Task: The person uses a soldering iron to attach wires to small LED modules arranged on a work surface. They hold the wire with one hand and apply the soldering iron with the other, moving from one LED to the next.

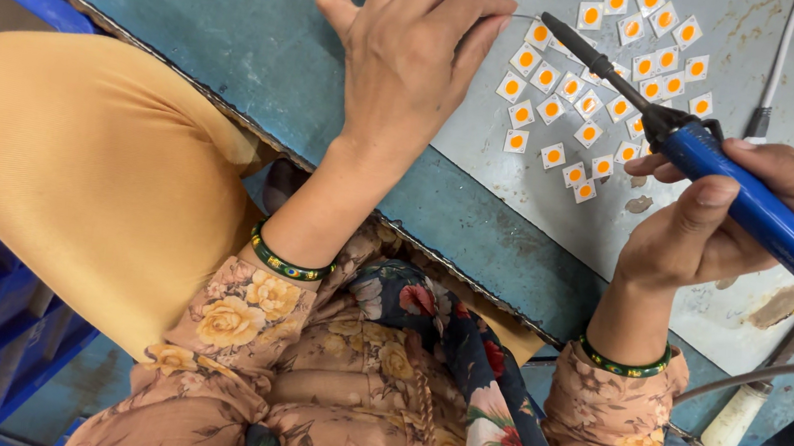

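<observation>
Though big and flat, the blue-green worktop point(241, 33) only carries the rest. On it, a pale grey metal sheet point(517, 181), stiff, scratched and stained.

Next in size, the blue soldering iron point(757, 214), held in the right hand point(717, 220). Fingers wrapped tight round the blue handle, thumb on top. Looks light and stiff, easy to hold like a fat pen. Best held by the blue handle, well back from the dark metal tip point(570, 41), likely very hot. Tip pointing up and left, close to the fingers of the left hand point(404, 49).

Left hand raised over the edge of the sheet, fingers pinched shut on a thin silver wire point(524, 16). Wire probably soft and bendy, weighing next to nothing; best held near its end, but not too near the heat.

Smallest of all, many little white squares with orange dots point(588, 101), scattered flat on the sheet under and beside the iron. Likely very light, thin, easy to knock away or lose. Best picked up by the edges.
</observation>
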